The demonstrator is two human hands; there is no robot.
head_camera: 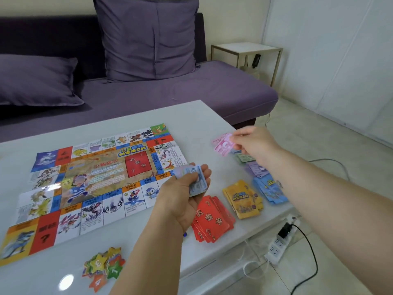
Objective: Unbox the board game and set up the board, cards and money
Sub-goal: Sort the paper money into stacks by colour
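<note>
- The left hand (187, 196) is over the right edge of the bench, palm turned up, fingers and thumb curled round a stack of blue notes (197, 180).
- The right hand (253, 141) reaches further out over the far right part of the bench and pinches a few pink notes (222, 144) between thumb and fingertips. The notes stick out to the left of the hand, and whether they touch the bench cannot be told.
- Under the right forearm lie a small pile of green notes (244, 158) and, just nearer, a pile of purple notes (256, 168), both partly hidden by the arm.
- Nearer still along the right edge is a fanned pile of blue cards (269, 189), with a pile of yellow cards (242, 198) just beside it on the left.
- A pile of red cards (212, 221) with question marks lies next to the left wrist, close to the yellow cards.
- The board (95, 177) is unfolded flat on the left half of the bench, its creases showing, and its near right corner is hidden behind the left hand.
- A heap of coloured star tokens (104, 266) with numbers sits near the front edge, below the board.
- The bench (202, 116) is white and glossy.
- Behind it stands a purple sofa (191, 90) with an upright cushion (148, 39) and a flat cushion (36, 81).
- A small side table (246, 47) stands at the sofa's right end.
- On the floor to the right lies a white power strip (278, 245) with a black plug in it.
</note>
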